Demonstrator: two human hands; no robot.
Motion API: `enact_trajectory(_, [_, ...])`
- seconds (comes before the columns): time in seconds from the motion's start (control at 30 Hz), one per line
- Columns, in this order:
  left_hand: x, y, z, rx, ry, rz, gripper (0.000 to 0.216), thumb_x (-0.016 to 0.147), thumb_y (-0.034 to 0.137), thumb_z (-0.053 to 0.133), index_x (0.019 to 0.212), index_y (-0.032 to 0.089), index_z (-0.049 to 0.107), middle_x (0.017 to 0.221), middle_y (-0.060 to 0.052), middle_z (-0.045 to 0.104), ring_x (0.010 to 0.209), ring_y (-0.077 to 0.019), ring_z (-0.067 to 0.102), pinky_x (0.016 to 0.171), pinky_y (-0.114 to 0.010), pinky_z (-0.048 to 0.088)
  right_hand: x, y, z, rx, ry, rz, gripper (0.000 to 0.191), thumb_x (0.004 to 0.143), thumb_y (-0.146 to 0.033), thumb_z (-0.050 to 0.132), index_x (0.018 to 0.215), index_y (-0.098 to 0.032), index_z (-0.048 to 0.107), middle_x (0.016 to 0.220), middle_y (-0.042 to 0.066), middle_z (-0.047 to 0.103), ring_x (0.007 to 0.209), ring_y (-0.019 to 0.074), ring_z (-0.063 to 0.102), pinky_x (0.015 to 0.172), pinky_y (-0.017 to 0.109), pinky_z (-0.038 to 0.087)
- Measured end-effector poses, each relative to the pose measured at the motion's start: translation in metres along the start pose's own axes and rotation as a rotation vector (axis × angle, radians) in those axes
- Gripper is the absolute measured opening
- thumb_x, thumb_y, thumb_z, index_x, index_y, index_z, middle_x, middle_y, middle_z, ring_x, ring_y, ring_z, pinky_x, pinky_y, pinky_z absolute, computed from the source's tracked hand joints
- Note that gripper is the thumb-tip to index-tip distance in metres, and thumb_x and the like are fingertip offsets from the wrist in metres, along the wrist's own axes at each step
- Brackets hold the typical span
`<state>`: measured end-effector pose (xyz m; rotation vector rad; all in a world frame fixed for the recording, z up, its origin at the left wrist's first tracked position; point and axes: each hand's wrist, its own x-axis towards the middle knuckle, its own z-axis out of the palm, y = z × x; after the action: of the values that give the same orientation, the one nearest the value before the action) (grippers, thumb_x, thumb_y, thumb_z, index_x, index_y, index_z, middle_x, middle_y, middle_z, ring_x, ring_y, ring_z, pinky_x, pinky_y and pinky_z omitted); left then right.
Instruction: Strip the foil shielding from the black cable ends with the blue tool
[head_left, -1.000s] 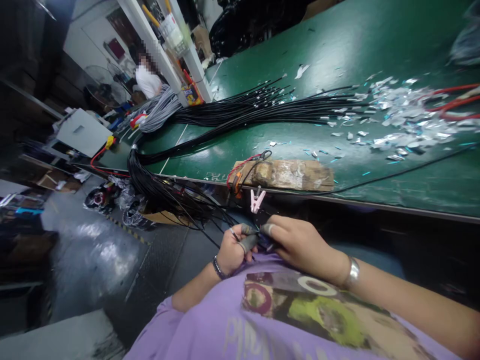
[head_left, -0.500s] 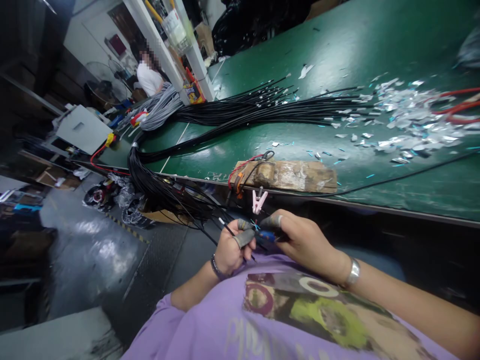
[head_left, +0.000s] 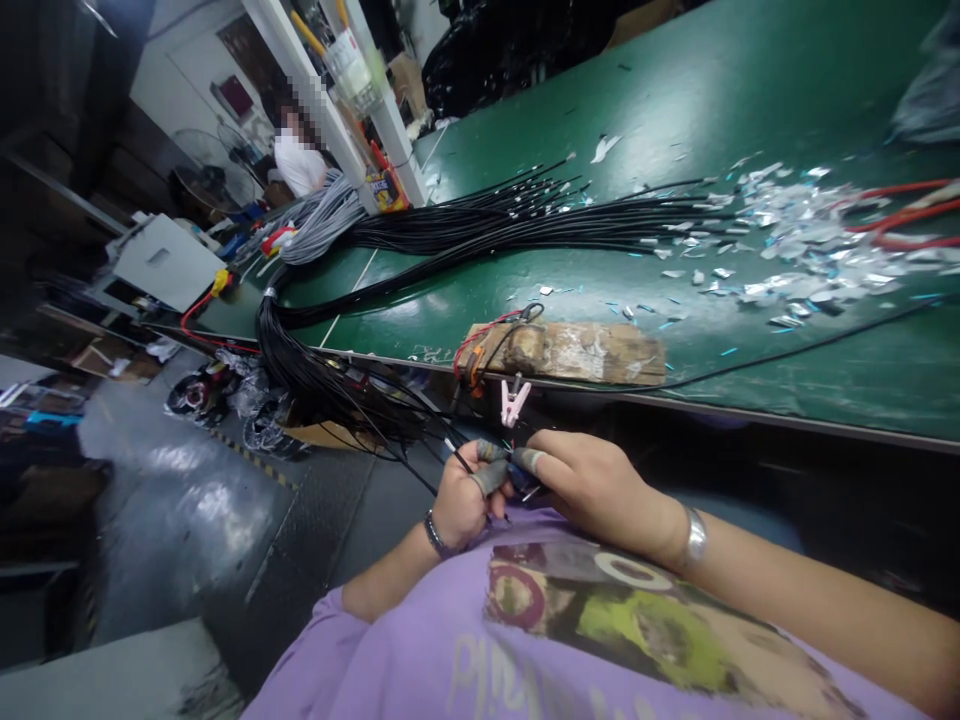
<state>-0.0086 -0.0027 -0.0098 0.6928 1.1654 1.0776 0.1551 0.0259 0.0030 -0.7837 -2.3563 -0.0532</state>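
Black cables run through my left hand [head_left: 466,495], whose thumb and finger wear grey finger covers and are closed. One black cable [head_left: 461,458] with a pale end sticks up behind its thumb. Thin light-blue wires [head_left: 509,446] show at the left fingertips. My right hand [head_left: 592,480], also with covered fingertips, is closed round a small dark-blue-handled tool [head_left: 529,482]. Its kind is mostly hidden by the fingers. The two hands' fingertips meet at the wires. Just above them, a pink clip [head_left: 514,403] hangs at the table edge.
On the green table [head_left: 712,100] lie long bundles of black cable [head_left: 480,235], foil and wire scraps [head_left: 810,250] and a wooden block [head_left: 592,353] at the near edge. Grey cable coils [head_left: 322,225] stand by a white post [head_left: 390,120]. A person [head_left: 298,160] sits far back.
My right hand has moved left, bringing its fingertips against those of my left hand. The blue tool handle has turned and is now more hidden. My left hand has hardly moved.
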Motion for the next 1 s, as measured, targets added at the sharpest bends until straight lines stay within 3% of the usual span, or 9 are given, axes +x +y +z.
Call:
enact_trajectory(0.13, [-0.001, 0.002, 0.002, -0.013, 0.001, -0.020, 0.036, 0.055, 0.037, 0.078, 0.068, 0.015, 0.053, 0.044, 0.005, 0.057, 0.024, -0.0044, 0.040, 0.027, -0.014, 0.018, 0.002, 0.000, 0.003, -0.001, 0.024, -0.020, 0.023, 0.082, -0.009, 0.043, 0.070, -0.017, 0.060, 0.062, 0.003, 0.057, 0.054, 0.0143, 0.047, 0.052, 0.026, 0.034])
enact_trajectory(0.37, [-0.004, 0.006, 0.001, -0.068, -0.037, -0.046, 0.038, 0.053, 0.036, 0.078, 0.072, 0.015, 0.052, 0.047, 0.003, 0.061, 0.026, -0.0070, 0.046, 0.027, -0.014, 0.012, -0.004, 0.002, 0.006, 0.173, 0.034, -0.056, 0.026, 0.073, -0.004, 0.041, 0.084, -0.016, 0.062, 0.078, 0.007, 0.066, 0.065, 0.0160, 0.057, 0.060, 0.026, 0.045])
enact_trajectory(0.6, [-0.005, 0.006, 0.001, -0.071, -0.026, 0.009, 0.036, 0.055, 0.034, 0.077, 0.069, 0.015, 0.050, 0.048, 0.004, 0.061, 0.026, -0.0052, 0.045, 0.028, -0.013, 0.015, -0.008, 0.003, 0.005, 0.228, 0.077, 0.121, 0.020, 0.071, -0.007, 0.045, 0.084, -0.018, 0.056, 0.074, 0.006, 0.063, 0.062, 0.0163, 0.056, 0.054, 0.025, 0.044])
enact_trajectory(0.83, [-0.005, 0.003, -0.004, -0.052, -0.079, -0.020, 0.037, 0.057, 0.036, 0.077, 0.068, 0.015, 0.049, 0.046, 0.003, 0.060, 0.025, -0.0044, 0.042, 0.027, -0.013, 0.012, -0.004, 0.003, 0.003, 0.277, -0.026, 0.131, 0.026, 0.067, -0.003, 0.045, 0.085, -0.016, 0.058, 0.080, 0.009, 0.065, 0.069, 0.0191, 0.058, 0.060, 0.028, 0.046])
enact_trajectory(0.9, [-0.005, 0.001, -0.007, -0.027, -0.115, -0.047, 0.036, 0.058, 0.036, 0.076, 0.068, 0.015, 0.049, 0.046, 0.004, 0.059, 0.025, -0.0042, 0.041, 0.027, -0.013, 0.012, -0.001, 0.002, 0.003, 0.437, -0.039, 0.211, 0.019, 0.071, -0.007, 0.044, 0.080, -0.017, 0.057, 0.075, 0.007, 0.063, 0.066, 0.0180, 0.056, 0.059, 0.028, 0.045])
enact_trajectory(1.0, [-0.005, -0.001, -0.010, -0.012, -0.152, -0.069, 0.037, 0.058, 0.037, 0.077, 0.069, 0.015, 0.049, 0.046, 0.004, 0.059, 0.025, -0.0044, 0.042, 0.026, -0.013, 0.015, 0.004, -0.001, 0.006, 0.823, -0.089, 0.501, 0.015, 0.082, -0.024, 0.045, 0.070, -0.019, 0.052, 0.064, 0.001, 0.056, 0.058, 0.0146, 0.051, 0.055, 0.026, 0.042])
